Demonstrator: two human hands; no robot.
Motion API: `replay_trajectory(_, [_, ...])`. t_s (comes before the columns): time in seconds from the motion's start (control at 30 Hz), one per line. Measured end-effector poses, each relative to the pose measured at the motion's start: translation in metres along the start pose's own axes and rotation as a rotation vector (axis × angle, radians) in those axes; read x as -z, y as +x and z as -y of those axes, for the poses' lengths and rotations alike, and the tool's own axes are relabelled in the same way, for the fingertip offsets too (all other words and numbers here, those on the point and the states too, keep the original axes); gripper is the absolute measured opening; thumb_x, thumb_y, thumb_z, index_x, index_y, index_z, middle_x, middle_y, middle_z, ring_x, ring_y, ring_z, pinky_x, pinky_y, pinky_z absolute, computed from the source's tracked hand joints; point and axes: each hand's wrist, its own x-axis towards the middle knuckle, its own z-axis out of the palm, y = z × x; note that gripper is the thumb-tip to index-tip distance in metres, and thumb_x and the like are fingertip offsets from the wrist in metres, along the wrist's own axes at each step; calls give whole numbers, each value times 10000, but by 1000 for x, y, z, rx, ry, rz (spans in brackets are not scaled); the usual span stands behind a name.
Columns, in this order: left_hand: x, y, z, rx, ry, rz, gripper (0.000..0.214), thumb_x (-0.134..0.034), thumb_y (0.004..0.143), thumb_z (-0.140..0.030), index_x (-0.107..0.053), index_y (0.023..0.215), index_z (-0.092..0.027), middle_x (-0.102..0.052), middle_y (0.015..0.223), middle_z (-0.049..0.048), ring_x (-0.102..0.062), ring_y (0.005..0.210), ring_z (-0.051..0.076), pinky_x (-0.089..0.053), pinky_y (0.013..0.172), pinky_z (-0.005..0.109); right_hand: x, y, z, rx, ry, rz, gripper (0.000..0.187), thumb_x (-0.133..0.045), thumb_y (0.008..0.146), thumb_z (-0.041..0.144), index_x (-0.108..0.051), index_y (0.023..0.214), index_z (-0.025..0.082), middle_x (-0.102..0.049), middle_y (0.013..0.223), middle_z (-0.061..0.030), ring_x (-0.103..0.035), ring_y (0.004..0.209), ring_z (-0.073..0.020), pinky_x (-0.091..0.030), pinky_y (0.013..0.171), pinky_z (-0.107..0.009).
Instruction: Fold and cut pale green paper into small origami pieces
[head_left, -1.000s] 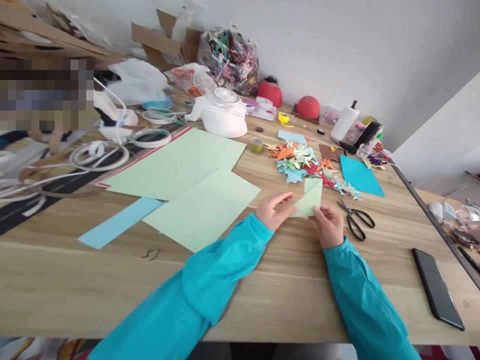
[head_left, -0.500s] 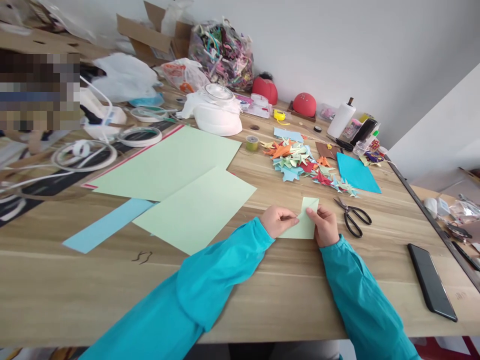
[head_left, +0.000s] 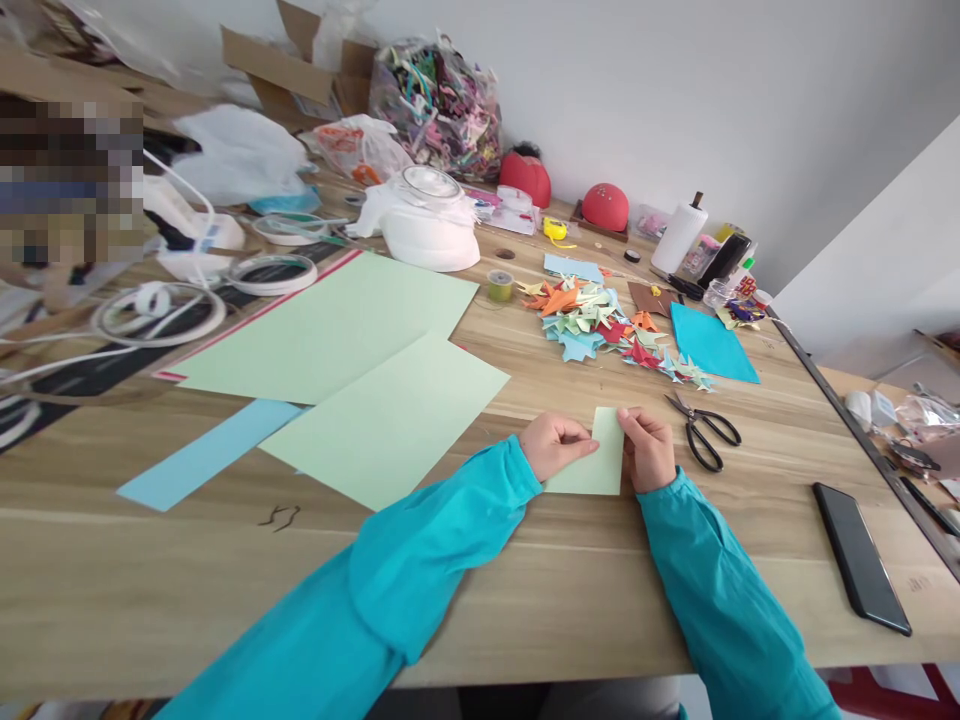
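Note:
A small piece of pale green paper [head_left: 606,458] is held between my two hands, just above the wooden table. My left hand [head_left: 556,446] pinches it from the left, thumb lying over its surface. At the upper right corner, my right hand [head_left: 648,448] grips the edge between thumb and fingers. Part of the paper's left side is hidden behind my left hand. Black-handled scissors [head_left: 709,432] lie to the right of my right hand. Beyond the hands rests a pile of folded paper pieces [head_left: 592,320] in orange, green, blue and red.
Large pale green sheets [head_left: 390,420] and a blue paper strip [head_left: 206,455] lie to the left. A black phone [head_left: 862,558] is near the right edge. Behind stand a spool [head_left: 499,286], a turquoise sheet [head_left: 714,342], white cloth [head_left: 431,235] and coiled cables [head_left: 157,315].
The fold crease and turned corner at the paper's top no longer show; its face now looks flat. My right thumb has moved to the upper right edge, and the paper sits slightly lower.

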Motion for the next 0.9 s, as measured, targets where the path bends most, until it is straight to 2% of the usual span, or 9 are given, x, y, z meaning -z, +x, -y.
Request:
replay_trajectory(0.17, [1, 0, -2, 42, -97, 61, 205, -653, 631, -315, -666, 576, -118, -592, 498, -1, -472, 464, 85, -354, 441, 195, -1, 0, -1, -42, 66, -35, 254, -728, 611, 355, -587, 518, 166, -447, 432, 58, -351, 399, -64, -248, 395, -220])
replay_trajectory(0.5, [3, -1, -1, 6, -26, 35, 170, -600, 651, -255, -691, 598, -122, -642, 531, 13, -561, 500, 121, -409, 464, 204, 1, 4, -3, -45, 70, -122, 242, -730, 605, 361, -588, 543, 175, -460, 428, 59, -367, 382, -77, -264, 389, -239])
replay_trajectory(0.7, [2, 0, 1, 162, -196, 105, 138, -585, 626, -196, -620, 519, -117, -620, 480, 30, -551, 374, 123, -451, 398, 230, 12, 16, 7, 23, 205, -318, 253, -752, 559, 326, -552, 510, 179, -490, 430, 59, -448, 399, -90, -365, 401, -243])
replay_trajectory(0.9, [5, -1, -7, 181, -248, 2, 111, -590, 606, -182, -614, 529, -106, -597, 443, 19, -527, 344, 104, -444, 374, 208, 17, 22, 5, 23, 232, -348, 245, -741, 567, 343, -559, 548, 181, -544, 475, 49, -508, 440, -113, -420, 433, -264])
